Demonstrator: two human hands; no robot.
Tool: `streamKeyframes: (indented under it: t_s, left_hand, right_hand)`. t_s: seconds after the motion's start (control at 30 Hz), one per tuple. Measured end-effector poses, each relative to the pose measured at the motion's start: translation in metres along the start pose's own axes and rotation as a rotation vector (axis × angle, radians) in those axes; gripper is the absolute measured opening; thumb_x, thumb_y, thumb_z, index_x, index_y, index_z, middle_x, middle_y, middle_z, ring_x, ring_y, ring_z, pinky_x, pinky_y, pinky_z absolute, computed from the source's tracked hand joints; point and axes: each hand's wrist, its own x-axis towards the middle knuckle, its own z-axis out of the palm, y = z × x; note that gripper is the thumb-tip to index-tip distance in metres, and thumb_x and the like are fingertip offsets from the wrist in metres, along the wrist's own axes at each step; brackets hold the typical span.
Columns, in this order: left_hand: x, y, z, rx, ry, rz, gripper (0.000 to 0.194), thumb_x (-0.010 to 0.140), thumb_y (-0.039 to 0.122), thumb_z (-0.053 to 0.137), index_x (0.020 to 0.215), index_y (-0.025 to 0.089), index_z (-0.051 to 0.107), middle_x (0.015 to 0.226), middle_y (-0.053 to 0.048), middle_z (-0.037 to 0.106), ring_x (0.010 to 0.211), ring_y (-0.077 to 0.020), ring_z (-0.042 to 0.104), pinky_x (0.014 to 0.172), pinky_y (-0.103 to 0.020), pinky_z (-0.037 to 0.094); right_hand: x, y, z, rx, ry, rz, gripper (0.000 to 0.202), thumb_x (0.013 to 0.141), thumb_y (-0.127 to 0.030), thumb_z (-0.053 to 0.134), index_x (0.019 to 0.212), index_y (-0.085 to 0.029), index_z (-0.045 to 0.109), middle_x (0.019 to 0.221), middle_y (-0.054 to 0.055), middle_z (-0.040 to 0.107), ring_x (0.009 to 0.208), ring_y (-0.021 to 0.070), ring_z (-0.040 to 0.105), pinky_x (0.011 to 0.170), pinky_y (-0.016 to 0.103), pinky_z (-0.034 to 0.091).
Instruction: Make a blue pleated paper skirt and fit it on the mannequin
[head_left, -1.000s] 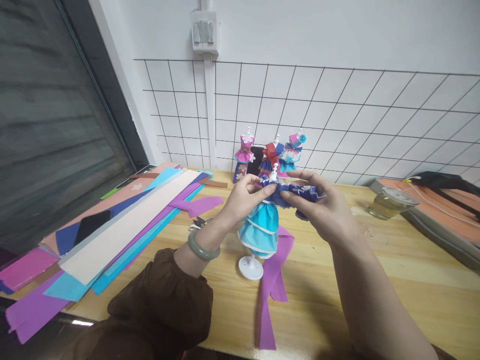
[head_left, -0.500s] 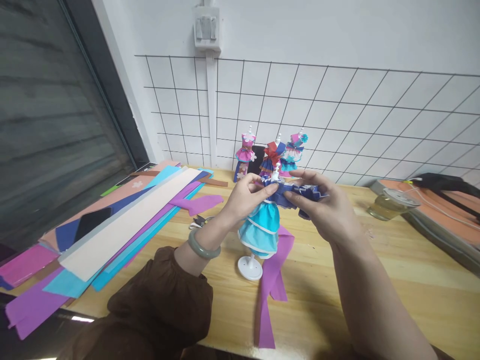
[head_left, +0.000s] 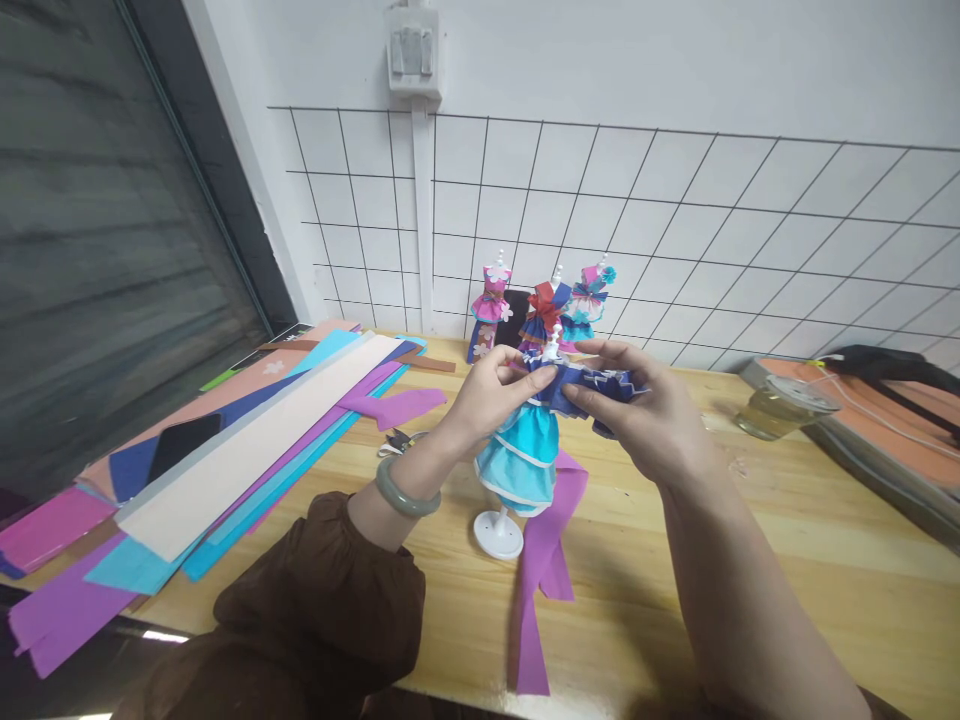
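Note:
A small white mannequin stand (head_left: 498,535) stands upright on the wooden table, dressed in a tiered light-blue skirt (head_left: 525,450) with white edging. Around its upper body lies a gathered dark-blue ruffle strip (head_left: 574,388) with a pale edge. My left hand (head_left: 499,395) pinches the strip against the mannequin's front, its thumb on top. Just to the right, my right hand (head_left: 637,405) grips the loose, bunched length of the same strip between thumb and fingers. The mannequin's bodice is mostly hidden by the strip and my fingers.
Long coloured paper strips (head_left: 270,430) are piled at the left, with a phone (head_left: 184,445) on them. A purple strip (head_left: 553,540) lies beside the stand. Scissors (head_left: 401,440) are partly behind my left wrist. Several dressed mannequins (head_left: 493,295) stand behind; a cup (head_left: 784,405) is at right.
My right hand has shifted slightly left along the dark-blue strip, its thumb closer to my left thumb. My left hand keeps its pinch in place.

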Motion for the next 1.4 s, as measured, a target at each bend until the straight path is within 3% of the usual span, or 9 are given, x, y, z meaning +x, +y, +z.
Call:
streamKeyframes:
  t_s: [0.4, 0.63, 0.8, 1.1, 1.27, 1.4]
  left_hand:
    - [-0.002, 0.004, 0.001, 0.038, -0.025, -0.034, 0.038, 0.068, 0.041, 0.07, 0.089, 0.017, 0.049, 0.074, 0.0, 0.061, 0.067, -0.0105, 0.059, 0.06, -0.022, 0.045]
    - [-0.004, 0.006, 0.002, -0.002, -0.086, -0.049, 0.044, 0.062, 0.031, 0.077, 0.092, 0.017, 0.048, 0.092, -0.007, 0.065, 0.085, -0.017, 0.063, 0.075, -0.03, 0.049]
    - [-0.002, 0.003, -0.003, 0.039, -0.118, -0.044, 0.045, 0.061, 0.028, 0.077, 0.092, 0.018, 0.047, 0.092, -0.006, 0.065, 0.087, -0.0179, 0.063, 0.076, -0.031, 0.049]
    - [0.003, 0.001, -0.01, -0.022, -0.139, -0.108, 0.043, 0.061, 0.026, 0.077, 0.094, 0.017, 0.05, 0.089, -0.005, 0.065, 0.082, -0.0156, 0.063, 0.075, -0.031, 0.049]
    - [0.005, 0.001, -0.012, -0.079, -0.112, -0.15, 0.045, 0.06, 0.023, 0.078, 0.096, 0.015, 0.052, 0.09, -0.005, 0.065, 0.082, -0.0146, 0.063, 0.077, -0.03, 0.048]
    - [0.005, 0.001, -0.012, -0.089, -0.122, -0.15, 0.044, 0.062, 0.024, 0.077, 0.097, 0.016, 0.052, 0.093, -0.006, 0.065, 0.083, -0.0149, 0.062, 0.078, -0.031, 0.048]
  right_hand:
    - [0.001, -0.001, 0.004, -0.094, 0.093, -0.098, 0.042, 0.069, -0.03, 0.069, 0.108, -0.021, 0.059, 0.088, 0.004, 0.059, 0.058, 0.0119, 0.055, 0.043, 0.023, 0.049]
    - [0.001, -0.001, 0.004, -0.111, 0.099, -0.096, 0.043, 0.068, -0.032, 0.069, 0.108, -0.021, 0.058, 0.09, 0.005, 0.06, 0.059, 0.013, 0.056, 0.046, 0.026, 0.051]
    - [0.002, 0.002, 0.002, -0.15, 0.093, -0.129, 0.045, 0.069, -0.034, 0.069, 0.11, -0.022, 0.057, 0.088, 0.004, 0.06, 0.062, 0.0139, 0.056, 0.052, 0.027, 0.051]
    - [0.003, 0.001, -0.012, -0.032, -0.055, -0.021, 0.055, 0.069, -0.046, 0.069, 0.117, -0.023, 0.055, 0.098, 0.008, 0.061, 0.066, 0.0162, 0.061, 0.048, 0.025, 0.051]
    - [0.003, 0.0, -0.023, -0.008, -0.205, 0.035, 0.066, 0.065, -0.045, 0.073, 0.124, -0.025, 0.052, 0.104, 0.01, 0.061, 0.071, 0.0185, 0.063, 0.052, 0.029, 0.054]
    - [0.002, -0.003, -0.024, -0.057, -0.191, 0.042, 0.064, 0.068, -0.041, 0.071, 0.126, -0.024, 0.051, 0.095, 0.009, 0.063, 0.062, 0.0145, 0.06, 0.044, 0.024, 0.05]
